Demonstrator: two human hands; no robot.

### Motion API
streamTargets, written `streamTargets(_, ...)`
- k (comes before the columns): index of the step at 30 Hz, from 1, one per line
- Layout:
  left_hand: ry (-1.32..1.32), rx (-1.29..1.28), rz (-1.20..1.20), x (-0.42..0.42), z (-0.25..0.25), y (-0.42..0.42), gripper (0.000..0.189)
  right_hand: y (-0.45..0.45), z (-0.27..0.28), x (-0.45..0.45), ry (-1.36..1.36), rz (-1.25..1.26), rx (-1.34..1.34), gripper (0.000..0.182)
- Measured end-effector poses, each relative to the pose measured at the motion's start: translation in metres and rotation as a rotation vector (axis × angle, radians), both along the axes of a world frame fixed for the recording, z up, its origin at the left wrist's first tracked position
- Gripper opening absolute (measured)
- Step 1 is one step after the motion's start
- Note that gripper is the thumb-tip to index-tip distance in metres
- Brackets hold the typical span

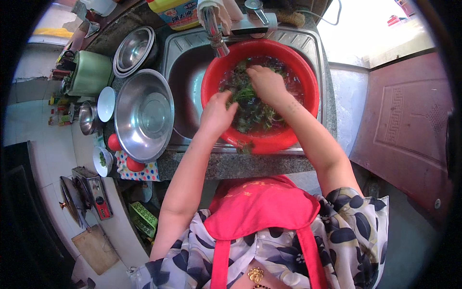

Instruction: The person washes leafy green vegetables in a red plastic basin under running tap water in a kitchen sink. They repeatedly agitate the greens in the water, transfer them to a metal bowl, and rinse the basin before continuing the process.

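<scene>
A red plastic basin [312,90] stands in the stainless steel sink [187,90], with leafy greens [252,104] in water inside it. At the basin's left side is my left hand [218,112], thumb and fingers apart at the edge of the greens. My right hand [267,85] reaches over the middle of the basin, its fingers bent down at the leaves; whether it grips any cannot be told. A few leaves [245,146] hang on the near rim. The metal faucet [217,45] reaches over the basin's back left rim.
Left of the sink, a large steel bowl [144,115] stands near nested steel bowls [133,50], a white bowl [107,104] and a bowl of chopped greens [102,159]. Red round objects [135,164] lie by a dotted cloth [151,171]. A yellow detergent jug [177,14] stands behind the sink.
</scene>
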State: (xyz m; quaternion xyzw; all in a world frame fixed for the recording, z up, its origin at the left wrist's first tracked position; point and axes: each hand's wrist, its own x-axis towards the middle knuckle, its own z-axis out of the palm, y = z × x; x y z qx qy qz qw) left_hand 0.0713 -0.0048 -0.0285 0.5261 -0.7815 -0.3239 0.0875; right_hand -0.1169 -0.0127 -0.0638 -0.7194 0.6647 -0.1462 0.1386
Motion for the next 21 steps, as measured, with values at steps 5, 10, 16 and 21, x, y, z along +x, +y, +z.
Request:
streamTargets(5,-0.063,-0.012,-0.503,0.010,0.018,0.047,0.029,0.010,-0.022,-0.036,-0.177,-0.075,0.082,0.024)
streamTargets(10,0.132,0.158,-0.334,0.015,-0.018,0.024,0.026,-0.005,-0.035,-0.061,-0.393,-0.182,0.035,0.028)
streamTargets(16,0.905,0.718,0.638,-0.022,-0.046,-0.031,0.050,-0.064,-0.076,-0.044,-0.322,-0.485,-0.031,0.037)
streamTargets(21,1.062,1.097,0.790,-0.048,-0.052,-0.050,0.069,-0.052,-0.118,0.034,-0.294,-0.171,0.093,0.046)
